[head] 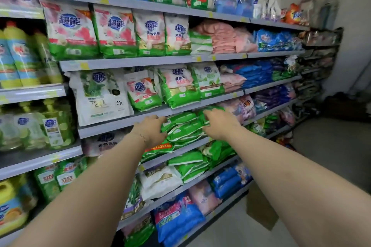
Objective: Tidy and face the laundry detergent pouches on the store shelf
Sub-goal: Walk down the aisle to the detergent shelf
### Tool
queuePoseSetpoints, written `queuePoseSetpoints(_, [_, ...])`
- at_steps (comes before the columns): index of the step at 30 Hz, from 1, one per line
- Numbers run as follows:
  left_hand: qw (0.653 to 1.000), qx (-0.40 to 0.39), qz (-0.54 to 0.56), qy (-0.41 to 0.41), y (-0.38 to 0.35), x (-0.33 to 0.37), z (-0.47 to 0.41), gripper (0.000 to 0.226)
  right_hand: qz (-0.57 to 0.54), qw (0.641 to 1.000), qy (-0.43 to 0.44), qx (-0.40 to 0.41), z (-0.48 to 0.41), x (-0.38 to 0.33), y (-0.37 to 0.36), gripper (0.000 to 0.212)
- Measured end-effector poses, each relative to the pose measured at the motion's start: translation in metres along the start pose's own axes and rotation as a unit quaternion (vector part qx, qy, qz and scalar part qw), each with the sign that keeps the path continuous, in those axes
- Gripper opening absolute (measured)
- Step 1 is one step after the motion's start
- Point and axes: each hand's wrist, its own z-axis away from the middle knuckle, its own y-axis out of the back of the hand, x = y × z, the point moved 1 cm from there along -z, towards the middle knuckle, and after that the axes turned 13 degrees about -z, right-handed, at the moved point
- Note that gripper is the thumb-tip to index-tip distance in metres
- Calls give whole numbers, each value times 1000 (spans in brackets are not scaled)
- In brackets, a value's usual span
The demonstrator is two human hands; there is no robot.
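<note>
Forearms (96,182) are outstretched; the green pouch stack (184,129) is clasped endwise by left hand (151,128) and right hand (219,124). Squaring seems begun; flush alignment is needed next.

L hand (149,129) & R hand (218,124) reach fwd, fingers gripping pouches (184,130).

The stacked green pouches (184,128) are glossy plastic film, creased and crinkled, catching the light. The shelf edge (140,63) is smooth grey painted metal, matt. The bottles (56,124) are translucent plastic with shiny labels. The box (261,210) is dull brown cardboard.
</note>
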Motion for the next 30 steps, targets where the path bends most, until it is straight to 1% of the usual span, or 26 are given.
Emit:
queuePoseSetpoints(8, [998,-7,9,-61,-38,22,-123,56,32,998,-47,-8,-80,58,-25,42])
queuePoseSetpoints(12, [995,17,5,-100,-36,34,-192,54,23,996,-82,-6,-132,89,-30,45])
queuePoseSetpoints(16, [988,41,3,-150,-29,49,-257,52,29,993,-113,13,-179,121,-28,34])
queuePoseSetpoints(19, [982,64,2,-179,-29,67,-301,51,24,989,-141,26,-197,146,-28,34])
queuePoseSetpoints(23, [973,60,6,-223,-36,109,-350,53,35,983,-176,29,-201,191,-31,37])
queuePoseSetpoints(30, [947,58,19,-314,-40,218,-408,53,60,955,-290,18,-188,292,-16,46])
